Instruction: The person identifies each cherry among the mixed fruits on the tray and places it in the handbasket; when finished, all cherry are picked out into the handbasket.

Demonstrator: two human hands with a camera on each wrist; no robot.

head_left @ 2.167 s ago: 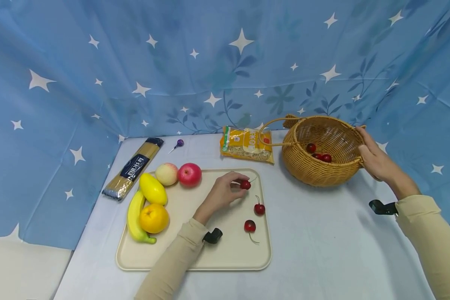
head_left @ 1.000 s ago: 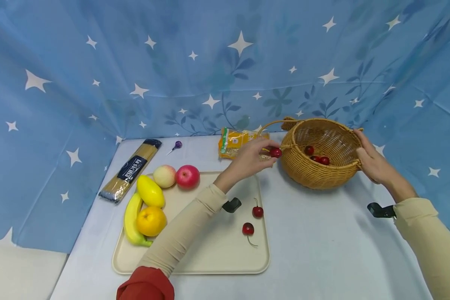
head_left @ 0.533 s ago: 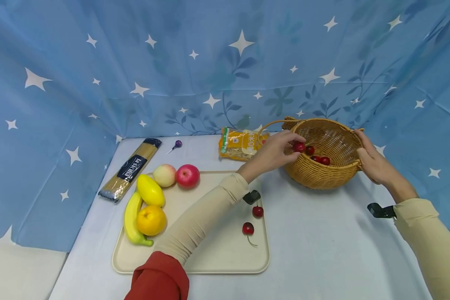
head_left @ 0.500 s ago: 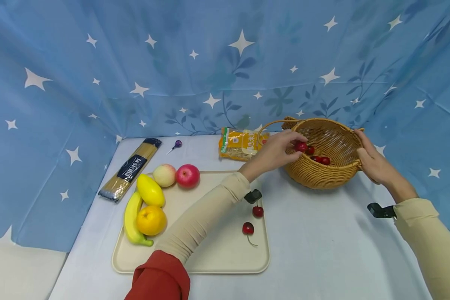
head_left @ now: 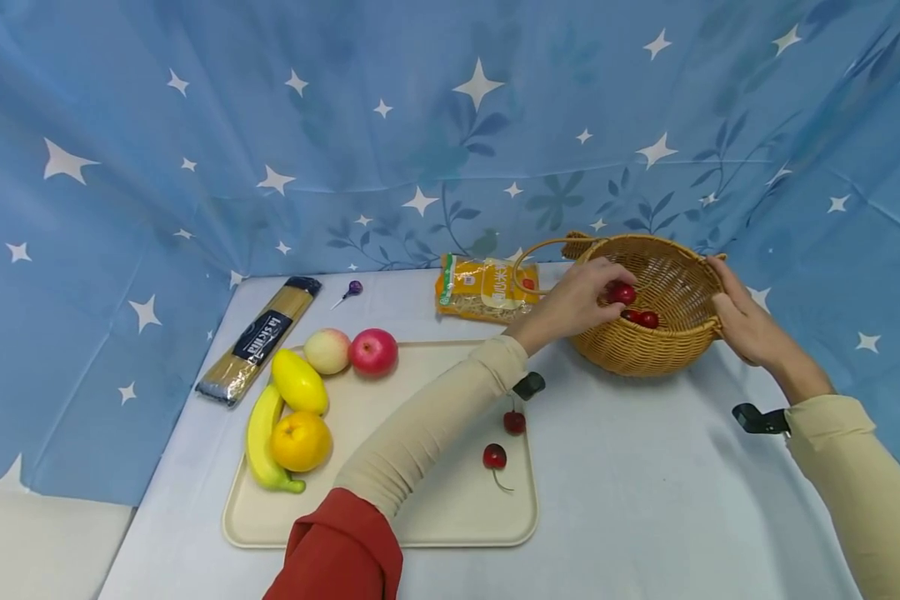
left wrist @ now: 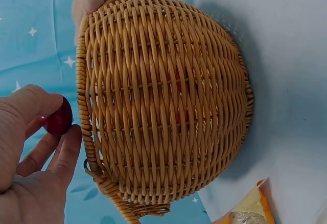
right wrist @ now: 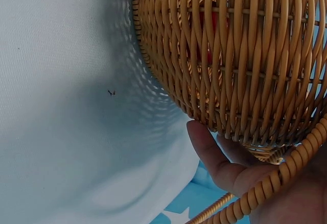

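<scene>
My left hand pinches a dark red cherry between thumb and fingers, at the left side of the wicker basket's opening. In the left wrist view, that cherry sits just beyond the basket rim, apart from it. The brown wicker basket holds more red cherries, partly hidden by the left hand. My right hand holds the basket's right side; in the right wrist view its fingers touch the woven wall, and a handle crosses before the palm.
A beige tray bears two stemmed cherries, a banana, an orange, a yellow mango-like fruit, a peach and a red apple. Behind are spaghetti, a small purple-topped item and a yellow food bag.
My left hand has picked the cherry off the tray's upper right and carried it right, over the basket's left rim. The right hand has stayed on the basket.
</scene>
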